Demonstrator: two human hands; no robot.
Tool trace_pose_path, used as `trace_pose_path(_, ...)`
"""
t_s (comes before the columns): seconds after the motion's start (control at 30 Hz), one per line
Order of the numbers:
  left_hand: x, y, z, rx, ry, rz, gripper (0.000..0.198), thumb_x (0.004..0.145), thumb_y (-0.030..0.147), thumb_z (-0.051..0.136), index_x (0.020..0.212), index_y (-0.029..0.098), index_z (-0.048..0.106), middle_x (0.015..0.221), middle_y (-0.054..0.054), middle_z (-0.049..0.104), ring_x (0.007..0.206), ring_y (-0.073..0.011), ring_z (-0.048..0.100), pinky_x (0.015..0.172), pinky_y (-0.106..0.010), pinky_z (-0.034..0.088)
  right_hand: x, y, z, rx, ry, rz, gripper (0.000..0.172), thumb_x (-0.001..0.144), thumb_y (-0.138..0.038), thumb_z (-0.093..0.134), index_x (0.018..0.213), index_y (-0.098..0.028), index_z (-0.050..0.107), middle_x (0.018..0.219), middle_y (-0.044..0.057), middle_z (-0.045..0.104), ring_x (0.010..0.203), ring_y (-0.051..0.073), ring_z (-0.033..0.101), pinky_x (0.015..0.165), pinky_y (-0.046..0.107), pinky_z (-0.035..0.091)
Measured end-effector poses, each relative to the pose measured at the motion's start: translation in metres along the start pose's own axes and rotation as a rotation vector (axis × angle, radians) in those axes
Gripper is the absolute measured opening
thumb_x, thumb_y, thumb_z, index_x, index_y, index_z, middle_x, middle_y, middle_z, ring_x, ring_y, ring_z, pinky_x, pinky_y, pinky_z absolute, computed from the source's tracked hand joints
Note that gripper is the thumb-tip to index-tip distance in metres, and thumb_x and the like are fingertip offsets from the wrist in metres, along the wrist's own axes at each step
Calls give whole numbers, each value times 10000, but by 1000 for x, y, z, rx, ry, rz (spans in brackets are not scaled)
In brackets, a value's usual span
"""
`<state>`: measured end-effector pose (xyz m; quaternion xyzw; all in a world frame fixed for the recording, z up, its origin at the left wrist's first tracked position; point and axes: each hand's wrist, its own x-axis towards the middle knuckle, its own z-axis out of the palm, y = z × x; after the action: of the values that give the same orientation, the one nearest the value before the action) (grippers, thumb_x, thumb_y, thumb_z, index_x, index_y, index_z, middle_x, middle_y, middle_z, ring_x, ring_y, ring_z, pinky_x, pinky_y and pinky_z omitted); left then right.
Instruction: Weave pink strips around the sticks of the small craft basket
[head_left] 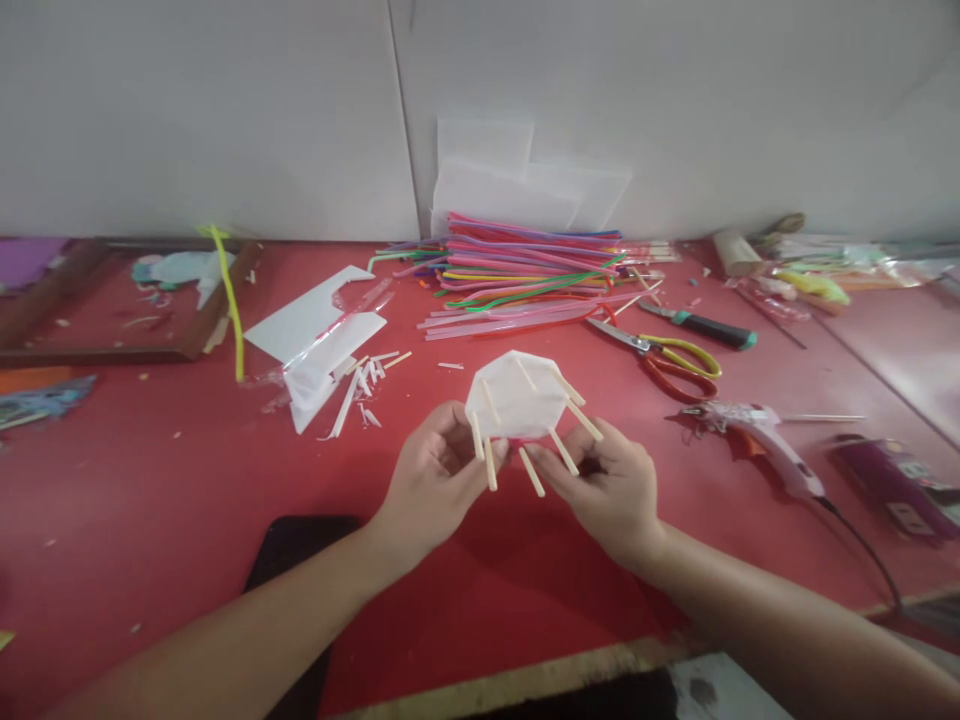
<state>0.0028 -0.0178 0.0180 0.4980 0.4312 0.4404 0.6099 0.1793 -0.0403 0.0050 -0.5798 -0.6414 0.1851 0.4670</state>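
Observation:
Above the red table I hold a small white craft piece [517, 395], a many-sided paper base with several short wooden sticks standing out from its edge toward me. My left hand [435, 470] pinches its lower left side between thumb and fingers. On the lower right, my right hand [611, 480] grips it the same way. A bit of red shows at the near edge, between my two thumbs. The fingers behind the base are partly hidden.
Pipe cleaners [525, 260] lie heaped at the back, before white sheets [487, 150] against the wall. Scissors [660, 355], a utility knife [712, 328] and a corded glue gun [772, 440] lie right. Cut paper [315, 340] and a wooden tray [97, 355] are left; a dark flat object [300, 545] lies under my left forearm.

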Motion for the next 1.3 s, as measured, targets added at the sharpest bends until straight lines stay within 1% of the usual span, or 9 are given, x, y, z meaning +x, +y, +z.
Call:
trace_pose_path(0.17,-1,1,2,-6,12,24,180,771,237,758,812,215,584,696,36,623,641,-124,581,591,-246,494,0,0,2,96,-37,134,467,789,-410,707,571,-221,340,496,-77,341,458,66,265,420,224,247)
trace_pose_path(0.27,-2,1,2,-24,8,24,191,766,219,760,791,215,571,691,38,615,634,-119,570,570,-238,473,1,-1,2,137,-50,155,456,789,-390,706,571,-219,344,512,-75,334,471,69,279,433,224,259)
trace_pose_path(0.47,-1,1,4,14,39,53,189,792,258,736,774,209,554,644,52,575,549,-89,507,503,-211,437,3,-1,3,193,-75,189,415,789,-358,698,576,-217,370,516,-74,344,476,73,307,450,225,279)
trace_pose_path(0.6,0,0,4,55,76,76,191,785,231,731,766,211,542,673,47,592,548,-89,519,492,-206,437,4,2,5,194,-97,178,436,799,-381,692,579,-216,354,525,-75,334,485,72,287,451,228,261)
trace_pose_path(0.8,0,-2,3,76,95,87,183,776,190,729,770,208,546,717,41,608,611,-95,565,563,-209,474,5,8,7,207,-127,154,445,804,-389,698,592,-218,347,524,-83,320,482,69,257,452,233,237)
trace_pose_path(0.97,-1,0,4,67,92,79,189,780,205,726,750,211,539,648,55,561,556,-93,534,498,-204,442,4,8,6,191,-125,168,460,804,-410,695,587,-219,339,530,-82,316,485,71,255,459,238,243)
trace_pose_path(1.13,-1,-1,4,49,78,71,196,772,199,735,757,206,539,691,43,602,563,-85,537,488,-194,438,5,6,6,200,-118,178,458,792,-407,704,579,-222,343,528,-83,307,490,74,255,465,238,255)
trace_pose_path(1.2,-2,-1,3,37,84,87,194,784,192,726,764,209,533,697,50,601,553,-74,525,479,-184,429,6,6,7,232,-119,211,432,781,-405,711,595,-225,365,536,-82,321,495,79,276,471,238,271)
trace_pose_path(1.3,-2,-1,3,23,96,104,186,809,201,705,772,215,524,693,58,590,526,-66,507,451,-178,416,8,5,8,312,-187,285,318,785,-428,702,686,-225,478,576,-58,427,527,99,360,495,245,317)
